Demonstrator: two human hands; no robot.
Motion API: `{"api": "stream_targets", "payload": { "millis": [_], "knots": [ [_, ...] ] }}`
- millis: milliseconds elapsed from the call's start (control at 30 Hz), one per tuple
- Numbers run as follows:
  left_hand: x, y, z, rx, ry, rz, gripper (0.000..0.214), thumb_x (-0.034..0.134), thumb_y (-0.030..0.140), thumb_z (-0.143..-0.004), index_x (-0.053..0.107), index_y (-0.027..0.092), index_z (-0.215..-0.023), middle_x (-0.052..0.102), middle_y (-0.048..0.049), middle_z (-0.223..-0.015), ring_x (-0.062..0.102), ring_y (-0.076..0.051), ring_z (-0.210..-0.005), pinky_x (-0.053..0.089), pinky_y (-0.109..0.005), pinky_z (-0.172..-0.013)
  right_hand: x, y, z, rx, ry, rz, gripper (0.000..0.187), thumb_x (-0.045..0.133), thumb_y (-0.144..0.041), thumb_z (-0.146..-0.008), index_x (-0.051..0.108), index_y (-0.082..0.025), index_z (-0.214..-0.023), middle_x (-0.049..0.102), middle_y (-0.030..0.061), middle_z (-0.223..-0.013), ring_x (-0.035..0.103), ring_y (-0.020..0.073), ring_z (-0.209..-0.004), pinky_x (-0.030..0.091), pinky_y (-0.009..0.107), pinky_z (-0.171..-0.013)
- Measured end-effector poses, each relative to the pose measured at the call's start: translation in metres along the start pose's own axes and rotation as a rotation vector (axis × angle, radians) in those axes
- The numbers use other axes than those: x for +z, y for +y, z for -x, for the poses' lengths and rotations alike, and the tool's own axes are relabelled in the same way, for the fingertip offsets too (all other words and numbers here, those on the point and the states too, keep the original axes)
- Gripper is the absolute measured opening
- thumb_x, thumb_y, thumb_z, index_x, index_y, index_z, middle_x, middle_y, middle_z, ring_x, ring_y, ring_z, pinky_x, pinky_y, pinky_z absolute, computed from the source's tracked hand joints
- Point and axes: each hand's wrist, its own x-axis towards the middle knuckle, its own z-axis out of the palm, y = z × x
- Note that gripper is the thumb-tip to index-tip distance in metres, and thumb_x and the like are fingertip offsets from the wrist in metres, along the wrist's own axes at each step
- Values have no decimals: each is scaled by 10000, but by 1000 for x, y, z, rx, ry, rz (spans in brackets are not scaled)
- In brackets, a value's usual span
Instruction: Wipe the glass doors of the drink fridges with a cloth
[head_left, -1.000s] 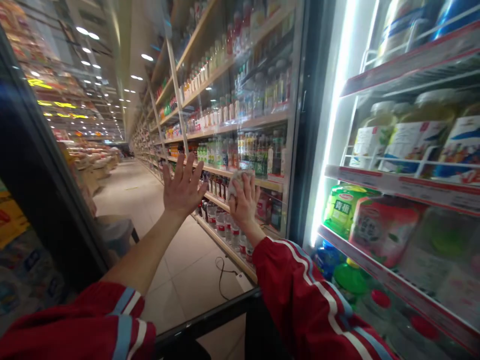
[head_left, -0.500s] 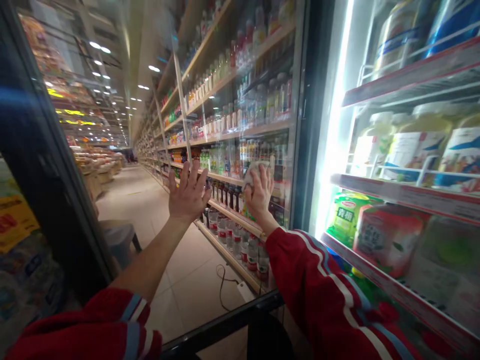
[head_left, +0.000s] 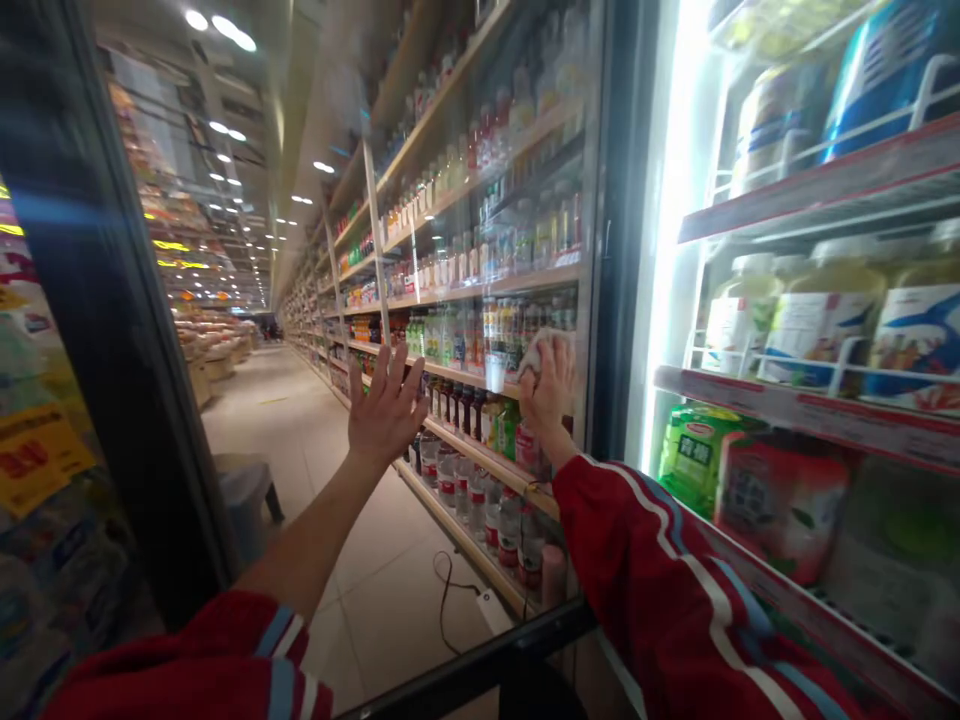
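Observation:
A large glass door [head_left: 465, 215] with a dark frame stands swung open in front of me. My left hand [head_left: 384, 408] lies flat against the pane, its fingers spread and holding nothing. To the right, my right hand [head_left: 551, 390] presses a pale, crumpled cloth [head_left: 536, 352] onto the glass near the door's frame edge. The fingers cover part of the cloth. Both arms wear red sleeves with white and blue stripes.
Right of me is a lit cooler with bottles [head_left: 742, 310] and a green drink pouch [head_left: 697, 455] on wire shelves. Through the glass appear long drink shelves [head_left: 480, 450], a grey stool [head_left: 247, 490] and a cable [head_left: 444, 600] on the tiled floor. A yellow price sign [head_left: 37, 450] stands at left.
My right hand has slid the cloth rightward across the glass, closer to the frame. The left hand stays on the pane, and the view has shifted slightly.

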Motion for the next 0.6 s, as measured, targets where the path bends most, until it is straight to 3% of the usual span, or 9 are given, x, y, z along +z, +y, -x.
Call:
{"api": "stream_targets", "payload": {
  "millis": [100, 200, 300, 467, 600],
  "knots": [
    [0, -1, 0, 11, 11, -13, 602, 498, 328, -865, 283, 264, -1424, 278, -78, -1484, 163, -231, -1402, -15, -475, -1148, 1, -20, 11, -184, -75, -26, 454, 397, -235, -834, 486, -212, -1278, 363, 83, -1448, 206, 250, -1389, 210, 522, -1098],
    [-1, -1, 0, 18, 13, -19, 609, 496, 327, -867, 269, 263, -1429, 273, -77, -1486, 150, -223, -1405, -12, -468, -1149, 0, -27, 16, -271, -127, -26, 445, 421, -236, -826, 501, -236, -1263, 372, 62, -1448, 214, 249, -1388, 218, 519, -1094],
    [-1, 0, 1, 22, 6, -25, 611, 497, 323, -868, 265, 261, -1431, 279, -83, -1483, 159, -229, -1403, -8, -473, -1146, -3, -15, 8, -222, -119, -4, 451, 405, -240, -827, 495, -236, -1270, 374, 65, -1447, 223, 252, -1385, 216, 536, -1086],
    [-4, 0, -1, 28, 13, -49, 574, 503, 315, -866, 320, 255, -1408, 337, -95, -1459, 222, -242, -1388, 11, -482, -1142, -4, 3, -16, 3, -8, -21, 494, 358, -244, -832, 448, -208, -1316, 359, 94, -1450, 240, 251, -1375, 234, 538, -1077],
    [-13, -12, -15, 25, 30, -38, 544, 498, 308, -868, 350, 266, -1390, 356, -88, -1454, 225, -235, -1389, 14, -485, -1143, 1, -18, -17, -76, -48, -31, 491, 369, -238, -827, 468, -192, -1305, 357, 103, -1451, 220, 275, -1381, 228, 548, -1075]
  ]
}}
